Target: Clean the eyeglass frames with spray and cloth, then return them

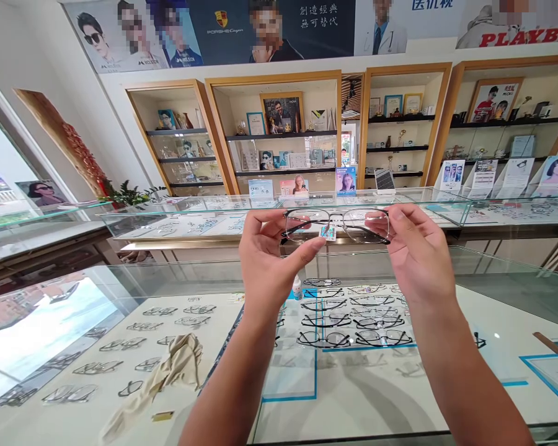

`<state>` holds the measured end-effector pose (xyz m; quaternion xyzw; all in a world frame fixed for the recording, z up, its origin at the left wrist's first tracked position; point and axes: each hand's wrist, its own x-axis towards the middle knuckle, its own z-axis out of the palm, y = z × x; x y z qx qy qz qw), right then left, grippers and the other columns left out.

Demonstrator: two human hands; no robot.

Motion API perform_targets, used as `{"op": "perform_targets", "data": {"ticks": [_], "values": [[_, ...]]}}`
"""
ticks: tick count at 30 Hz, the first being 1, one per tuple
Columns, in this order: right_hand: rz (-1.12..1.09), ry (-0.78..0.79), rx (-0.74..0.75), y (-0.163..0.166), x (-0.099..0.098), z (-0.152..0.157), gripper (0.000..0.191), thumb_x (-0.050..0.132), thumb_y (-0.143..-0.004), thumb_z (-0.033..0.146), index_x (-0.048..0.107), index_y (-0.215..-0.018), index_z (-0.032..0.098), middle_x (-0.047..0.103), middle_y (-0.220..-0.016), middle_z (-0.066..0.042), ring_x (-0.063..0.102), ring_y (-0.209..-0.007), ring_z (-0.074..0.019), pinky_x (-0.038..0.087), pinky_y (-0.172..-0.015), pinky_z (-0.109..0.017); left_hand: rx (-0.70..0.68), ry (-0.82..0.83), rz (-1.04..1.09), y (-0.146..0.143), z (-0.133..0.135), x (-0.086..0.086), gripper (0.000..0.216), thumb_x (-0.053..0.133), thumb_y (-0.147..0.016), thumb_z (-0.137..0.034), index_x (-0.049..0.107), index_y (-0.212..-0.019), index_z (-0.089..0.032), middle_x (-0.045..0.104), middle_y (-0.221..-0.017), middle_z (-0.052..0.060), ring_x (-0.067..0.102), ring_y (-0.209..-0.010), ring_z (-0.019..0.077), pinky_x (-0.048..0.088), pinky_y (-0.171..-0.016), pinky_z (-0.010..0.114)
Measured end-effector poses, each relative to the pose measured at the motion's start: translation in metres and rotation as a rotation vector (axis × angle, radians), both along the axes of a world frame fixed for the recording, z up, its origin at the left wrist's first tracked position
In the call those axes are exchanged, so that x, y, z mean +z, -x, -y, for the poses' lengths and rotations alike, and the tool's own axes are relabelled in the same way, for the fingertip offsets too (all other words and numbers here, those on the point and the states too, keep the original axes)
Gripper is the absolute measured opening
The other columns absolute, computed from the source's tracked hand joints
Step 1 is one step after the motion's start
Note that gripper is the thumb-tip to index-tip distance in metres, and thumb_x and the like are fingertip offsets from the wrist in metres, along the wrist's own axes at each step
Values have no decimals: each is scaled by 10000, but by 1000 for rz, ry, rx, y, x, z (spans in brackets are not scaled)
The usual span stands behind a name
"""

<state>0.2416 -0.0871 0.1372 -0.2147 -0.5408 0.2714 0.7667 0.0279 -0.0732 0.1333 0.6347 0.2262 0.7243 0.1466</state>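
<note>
A pair of eyeglasses (335,219) with thin metal rims and dark temples is held up in front of me, above the glass display counter. My left hand (272,254) grips the frame's left end, its thumb stretched toward the middle below the lens. At the other end, my right hand (416,244) pinches the right corner between thumb and fingers. A small coloured tag (328,233) shows by the left lens, near my left thumb. Below the hands, several dark-framed eyeglasses (325,339) lie in rows in the counter.
A crumpled beige cloth (181,362) lies on the counter at left, near a small gold-coloured piece (162,416). A small white bottle (297,288) stands behind my left wrist. Farther back is another glass showcase (190,226), with wooden wall shelves (279,136) behind it.
</note>
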Motion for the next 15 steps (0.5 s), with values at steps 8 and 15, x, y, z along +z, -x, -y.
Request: {"op": "perform_targets", "data": {"ticks": [8, 15], "values": [[0, 46, 52, 3, 5, 9, 220, 837, -937, 507, 759, -949, 302, 810, -989, -4, 800, -1024, -232, 650, -1029, -447, -47, -227, 35, -3, -10, -4, 673, 1010, -745, -456, 535, -1192, -289, 755, -981, -15, 836, -996, 243, 682, -897, 376], [-23, 45, 93, 1, 5, 8, 174, 834, -946, 475, 773, -962, 312, 811, -1036, -5, 793, -1030, -225, 646, -1045, -445, -60, -267, 43, -5, -10, -4, 672, 1022, -741, -387, 545, -1205, -295, 740, -973, -31, 819, -1052, 225, 651, -933, 358]]}}
